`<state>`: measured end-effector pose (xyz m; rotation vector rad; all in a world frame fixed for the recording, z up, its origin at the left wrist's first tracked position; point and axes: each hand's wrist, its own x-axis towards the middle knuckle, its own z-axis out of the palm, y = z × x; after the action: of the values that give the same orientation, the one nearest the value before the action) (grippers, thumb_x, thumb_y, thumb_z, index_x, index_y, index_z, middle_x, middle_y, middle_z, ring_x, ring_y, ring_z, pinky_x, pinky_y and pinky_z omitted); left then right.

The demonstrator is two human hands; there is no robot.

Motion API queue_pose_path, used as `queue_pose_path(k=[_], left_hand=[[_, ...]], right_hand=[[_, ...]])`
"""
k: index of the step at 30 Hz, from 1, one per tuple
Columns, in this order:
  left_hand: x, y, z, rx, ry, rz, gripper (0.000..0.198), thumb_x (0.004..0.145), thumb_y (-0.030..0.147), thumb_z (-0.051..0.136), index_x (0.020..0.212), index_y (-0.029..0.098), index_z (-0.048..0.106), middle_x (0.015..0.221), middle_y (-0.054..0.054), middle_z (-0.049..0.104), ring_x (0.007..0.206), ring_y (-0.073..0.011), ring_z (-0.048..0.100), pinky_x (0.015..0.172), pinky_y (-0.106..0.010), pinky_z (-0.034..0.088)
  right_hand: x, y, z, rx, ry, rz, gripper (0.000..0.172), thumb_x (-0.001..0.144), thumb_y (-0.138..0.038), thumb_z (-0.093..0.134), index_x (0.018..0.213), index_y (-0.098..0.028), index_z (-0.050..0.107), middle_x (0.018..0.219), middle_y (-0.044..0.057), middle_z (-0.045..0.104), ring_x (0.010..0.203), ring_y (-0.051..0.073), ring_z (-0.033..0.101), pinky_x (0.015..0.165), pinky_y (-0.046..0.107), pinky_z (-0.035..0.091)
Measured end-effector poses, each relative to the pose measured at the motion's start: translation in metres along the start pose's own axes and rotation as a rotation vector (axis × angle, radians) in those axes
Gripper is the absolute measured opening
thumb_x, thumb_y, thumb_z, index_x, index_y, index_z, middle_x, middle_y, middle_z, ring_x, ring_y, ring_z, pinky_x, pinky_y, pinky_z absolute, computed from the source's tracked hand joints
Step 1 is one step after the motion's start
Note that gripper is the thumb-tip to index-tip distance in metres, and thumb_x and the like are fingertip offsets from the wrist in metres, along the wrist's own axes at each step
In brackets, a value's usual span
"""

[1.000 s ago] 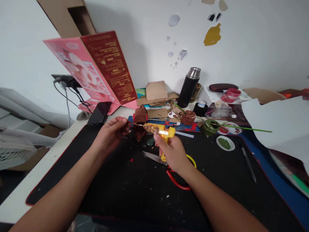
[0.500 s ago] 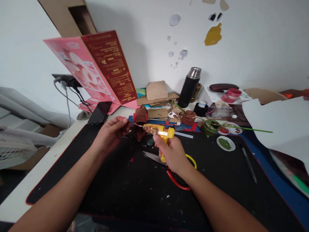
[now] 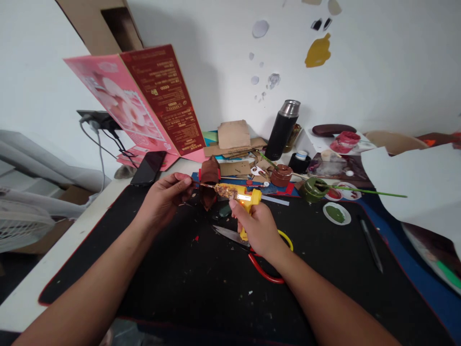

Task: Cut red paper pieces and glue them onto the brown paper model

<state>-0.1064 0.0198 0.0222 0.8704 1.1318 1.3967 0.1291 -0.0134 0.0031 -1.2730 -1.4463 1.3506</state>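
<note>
My right hand (image 3: pixel 256 229) grips a yellow hot glue gun (image 3: pixel 242 197) with a lit indicator, its crusted nozzle pointing left. My left hand (image 3: pixel 164 198) is closed in a pinch on the edge of a dark brown folded piece (image 3: pixel 209 185), held upright just off the black mat (image 3: pixel 201 274). The nozzle tip meets that brown piece close to my left fingertips. Both hands hover above the mat's far middle.
Red and yellow scissors (image 3: pixel 259 262) lie under my right wrist. A black flask (image 3: pixel 283 129), brown and green pots (image 3: pixel 311 189), paint dishes (image 3: pixel 336 213), cardboard scraps and a long green stick (image 3: pixel 363 191) crowd the back. A phone (image 3: pixel 148 168) and pink folder (image 3: pixel 137 98) stand left. White paper (image 3: pixel 418 187) lies right.
My left hand and the brown piece have lifted slightly. The glue gun stays at the same spot against it.
</note>
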Motion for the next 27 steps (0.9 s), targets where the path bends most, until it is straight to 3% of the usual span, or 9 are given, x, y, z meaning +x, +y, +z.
queue_pose_path(k=[27], left_hand=[[0.004,0.002,-0.0037,0.001,0.05,0.002,0.041,0.049,0.035,0.105,0.076,0.016,0.081,0.073,-0.003,0.07,0.06,-0.0098,0.058,0.053,-0.019,0.043]], right_hand=[[0.0004,-0.0036,-0.0013,0.03,-0.003,0.033,0.055,0.087,-0.075,0.058,0.069,-0.024,0.057,0.05,-0.003,0.052,0.044,0.013,0.049,0.046,0.026,0.038]])
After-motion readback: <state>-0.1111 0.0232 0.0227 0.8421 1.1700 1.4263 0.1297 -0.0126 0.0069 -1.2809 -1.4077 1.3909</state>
